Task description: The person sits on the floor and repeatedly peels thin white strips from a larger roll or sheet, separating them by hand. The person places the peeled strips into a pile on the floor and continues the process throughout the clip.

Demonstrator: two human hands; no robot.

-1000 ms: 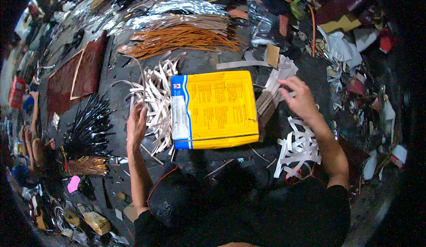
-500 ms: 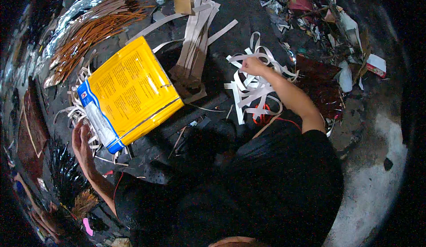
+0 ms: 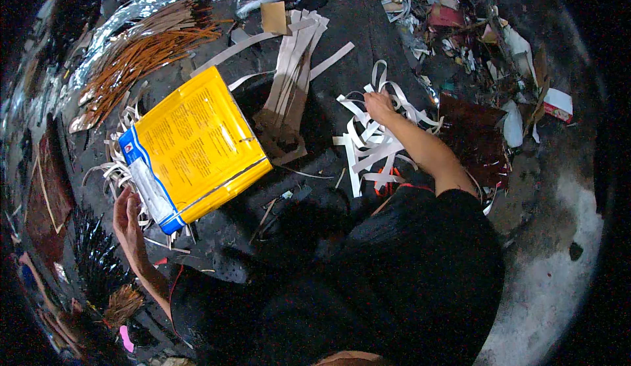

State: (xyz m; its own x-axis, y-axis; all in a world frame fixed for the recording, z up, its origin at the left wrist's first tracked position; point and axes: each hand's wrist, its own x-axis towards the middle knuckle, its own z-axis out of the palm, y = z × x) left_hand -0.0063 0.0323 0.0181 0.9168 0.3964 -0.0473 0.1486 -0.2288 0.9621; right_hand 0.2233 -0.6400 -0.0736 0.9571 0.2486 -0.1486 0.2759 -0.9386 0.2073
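My right hand is closed in a pinch on a white strip at the top of a loose, curling heap of white strips. An orange-red object shows partly beneath that heap, its kind unclear. On the left a yellow rectangular tin with a blue and white band lies tilted on the floor. My left hand is beside the tin's lower left edge, its fingers bent and slightly apart. The fingertips reach white strips that stick out from behind the tin; the tin partly hides their contact.
A flat bundle of pale strips lies beyond the tin, with a tan card piece near it. Orange-brown strips lie far left. Mixed scraps are heaped far right, above a dark red sheet.
The view has shifted slightly, so everything sits lower. My right hand has turned, its fingers now pointing farther away. Some strips near the orange-red object have changed shape. My left hand stays by the tin.
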